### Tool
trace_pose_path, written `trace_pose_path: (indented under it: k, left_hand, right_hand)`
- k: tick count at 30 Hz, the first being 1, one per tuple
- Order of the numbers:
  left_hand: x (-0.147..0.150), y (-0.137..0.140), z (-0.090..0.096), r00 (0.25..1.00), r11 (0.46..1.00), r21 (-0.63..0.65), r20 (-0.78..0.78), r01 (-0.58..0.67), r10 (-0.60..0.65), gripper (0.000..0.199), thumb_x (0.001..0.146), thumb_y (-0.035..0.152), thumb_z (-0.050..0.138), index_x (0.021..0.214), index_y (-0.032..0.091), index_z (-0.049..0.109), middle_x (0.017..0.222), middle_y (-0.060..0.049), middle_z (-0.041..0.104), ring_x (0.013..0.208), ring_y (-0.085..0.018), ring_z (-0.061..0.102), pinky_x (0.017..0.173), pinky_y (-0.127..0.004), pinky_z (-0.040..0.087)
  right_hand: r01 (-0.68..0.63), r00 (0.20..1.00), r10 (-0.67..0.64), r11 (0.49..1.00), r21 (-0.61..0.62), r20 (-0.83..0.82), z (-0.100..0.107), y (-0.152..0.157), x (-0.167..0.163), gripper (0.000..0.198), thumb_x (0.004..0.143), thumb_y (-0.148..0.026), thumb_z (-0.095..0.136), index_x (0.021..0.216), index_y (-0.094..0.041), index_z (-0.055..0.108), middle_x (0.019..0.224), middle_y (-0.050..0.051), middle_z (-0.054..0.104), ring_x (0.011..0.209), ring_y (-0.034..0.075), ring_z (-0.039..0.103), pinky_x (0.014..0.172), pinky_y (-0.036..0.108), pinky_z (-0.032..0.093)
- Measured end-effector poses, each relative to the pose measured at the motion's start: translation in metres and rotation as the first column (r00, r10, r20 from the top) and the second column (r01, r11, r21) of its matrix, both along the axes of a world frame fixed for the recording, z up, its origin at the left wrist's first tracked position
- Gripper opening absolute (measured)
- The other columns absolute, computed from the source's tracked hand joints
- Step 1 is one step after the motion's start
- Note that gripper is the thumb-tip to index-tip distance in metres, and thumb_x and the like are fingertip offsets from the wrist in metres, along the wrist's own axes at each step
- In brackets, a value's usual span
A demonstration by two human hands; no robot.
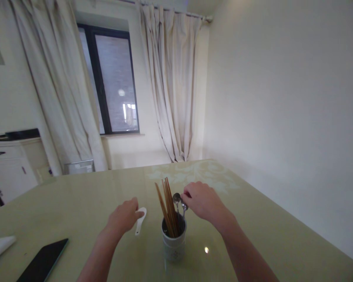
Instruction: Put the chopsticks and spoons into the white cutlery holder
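A pale ceramic utensil cup [174,248] stands upright on the table in front of me, with several wooden chopsticks [167,207] leaning inside it. Two metal spoons share the cup, bowls up: one spoon [177,199] beside the chopsticks, the other spoon [184,206] at the right. My right hand [204,200] is closed at the bowl of the right-hand metal spoon, fingertips pinching it. To the left of the cup, my left hand [122,216] pinches the bowl of a white soup spoon [140,223], whose handle points toward me.
A dark phone or tablet [44,260] lies at the table's near left, beside a white object [0,247] cut off by the frame. The greenish table [223,231] runs along the right wall. Curtains [172,78] hang at the window behind it.
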State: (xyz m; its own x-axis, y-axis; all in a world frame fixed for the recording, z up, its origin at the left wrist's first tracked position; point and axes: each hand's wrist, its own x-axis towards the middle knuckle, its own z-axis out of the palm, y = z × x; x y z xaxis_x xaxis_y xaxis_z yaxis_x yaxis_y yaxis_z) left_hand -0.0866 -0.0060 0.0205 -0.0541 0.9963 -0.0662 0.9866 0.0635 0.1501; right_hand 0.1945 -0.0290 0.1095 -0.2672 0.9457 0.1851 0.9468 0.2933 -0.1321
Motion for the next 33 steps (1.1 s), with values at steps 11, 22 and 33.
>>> trace_pose_path:
  k: [11, 22, 33]
  left_hand:
    - [0.000, 0.020, -0.059, 0.994, 0.999, -0.034, 0.100, -0.038, 0.041, 0.026, 0.095, 0.030, 0.059, 0.118, 0.018, 0.060, 0.130, -0.015, 0.064, 0.113, -0.028, 0.072, 0.093, -0.033, 0.049]
    - [-0.004, 0.025, -0.067, 0.980, 0.999, -0.042, 0.197, -0.010, 0.018, 0.040, 0.082, 0.013, 0.064, 0.120, 0.018, 0.055, 0.108, -0.008, 0.076, 0.102, -0.021, 0.074, 0.082, -0.025, 0.048]
    - [-0.003, -0.017, 0.048, 0.738, 0.924, 0.372, 0.600, 0.084, -0.309, 0.033, 0.096, 0.052, 0.055, 0.096, 0.021, 0.068, 0.084, -0.002, 0.072, 0.077, -0.020, 0.067, 0.068, -0.029, 0.051]
  right_hand:
    - [-0.043, 0.999, 0.042, 0.998, -0.055, -0.016, -0.004, 0.002, 0.001, 0.025, 0.096, -0.031, 0.065, 0.081, -0.021, 0.082, 0.085, 0.011, 0.082, 0.082, 0.025, 0.076, 0.063, 0.029, 0.039]
    - [-0.022, 1.000, 0.022, 0.999, -0.033, -0.016, 0.005, -0.005, 0.002, 0.032, 0.100, -0.035, 0.061, 0.080, -0.020, 0.081, 0.086, 0.011, 0.082, 0.079, 0.023, 0.075, 0.061, 0.029, 0.033]
    - [-0.165, 0.893, 0.227, 0.969, 0.186, -0.388, 0.019, -0.017, -0.003, 0.020, 0.102, -0.032, 0.065, 0.090, -0.021, 0.077, 0.082, 0.002, 0.077, 0.074, 0.016, 0.068, 0.069, 0.026, 0.041]
